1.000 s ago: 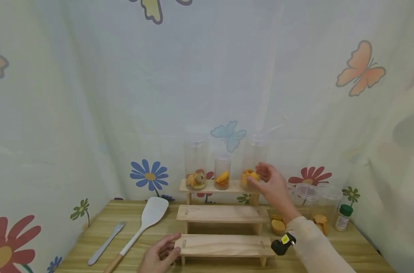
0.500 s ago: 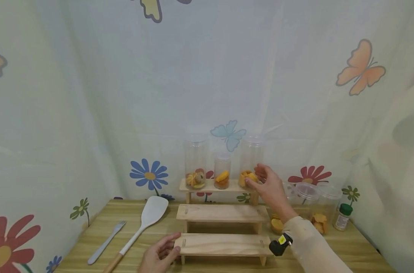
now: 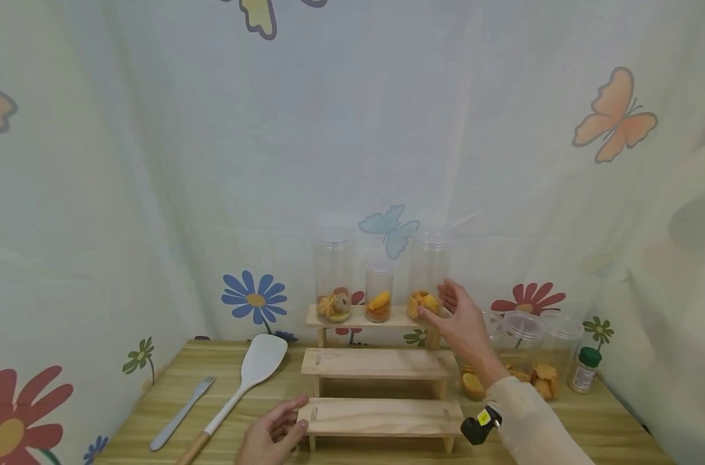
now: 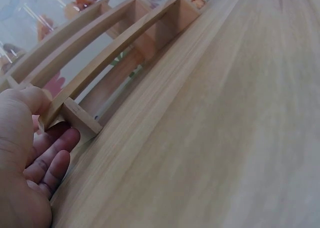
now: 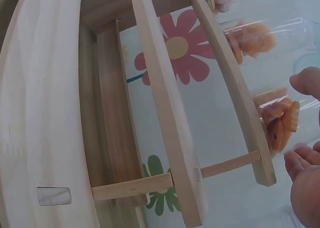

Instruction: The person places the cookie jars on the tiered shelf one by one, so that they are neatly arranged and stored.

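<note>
A three-step wooden rack (image 3: 381, 363) stands on the table. My left hand (image 3: 272, 434) holds the left end of its lowest step; in the left wrist view the thumb lies over the board and fingers curl below. On the top step stands a tall clear jar (image 3: 429, 268) with yellow-orange snack pieces at its bottom. My right hand (image 3: 459, 323) is beside this jar, thumb and fingers spread to either side; in the right wrist view the thumb stands slightly off its wall. A short jar (image 3: 379, 290) and another tall jar (image 3: 333, 274), both with snacks, share that step.
Left of the rack lie a white spatula (image 3: 262, 361) and a grey fork (image 3: 183, 413). Several clear jars (image 3: 523, 329) with snacks stand at the right, partly behind my forearm, next to a green-capped shaker (image 3: 586, 369). A patterned curtain (image 3: 352, 129) hangs close behind.
The right-hand tall jar has shifted slightly left along the top step with my right hand. Since then the hand has drawn back a little to the right. My left hand stays put.
</note>
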Motion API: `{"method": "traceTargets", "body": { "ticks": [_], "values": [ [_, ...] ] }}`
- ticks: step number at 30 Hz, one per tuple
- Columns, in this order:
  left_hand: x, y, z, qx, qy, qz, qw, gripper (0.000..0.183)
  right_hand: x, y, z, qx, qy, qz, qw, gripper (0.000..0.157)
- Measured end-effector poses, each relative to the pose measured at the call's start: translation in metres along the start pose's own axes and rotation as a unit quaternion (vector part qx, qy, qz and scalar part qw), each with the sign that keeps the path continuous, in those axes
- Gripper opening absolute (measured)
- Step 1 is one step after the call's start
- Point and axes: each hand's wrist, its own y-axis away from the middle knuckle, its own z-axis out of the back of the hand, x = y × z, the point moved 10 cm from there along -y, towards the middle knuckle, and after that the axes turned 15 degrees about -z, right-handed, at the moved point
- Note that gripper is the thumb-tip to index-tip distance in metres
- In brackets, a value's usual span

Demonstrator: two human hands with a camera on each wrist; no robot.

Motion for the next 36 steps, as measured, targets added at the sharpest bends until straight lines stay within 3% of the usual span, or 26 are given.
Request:
{"method": "traceTargets", "body": {
  "ticks": [4,10,19,27,36],
  "values": [
    [0.000,0.001,0.000,-0.001,0.001,0.004,1.0000,0.054,-0.002,0.009,0.008,-0.008,-0.025,0.011,1.000,0.095],
    [0.002,0.002,0.000,-0.003,0.002,0.013,0.9999,0.054,0.001,0.027,0.025,-0.030,-0.062,0.044,0.997,0.083],
    [0.001,0.002,0.001,-0.008,-0.001,0.018,0.9998,0.054,-0.004,0.055,0.053,-0.059,-0.117,0.051,0.990,0.080],
    [0.002,0.002,0.000,-0.004,-0.003,0.018,0.9998,0.053,-0.014,0.074,0.082,-0.126,-0.110,0.080,0.983,0.074],
    [0.000,0.001,0.001,0.000,0.004,0.009,1.0000,0.052,-0.039,0.085,0.112,-0.187,-0.049,0.022,0.981,0.076]
  ]
}}
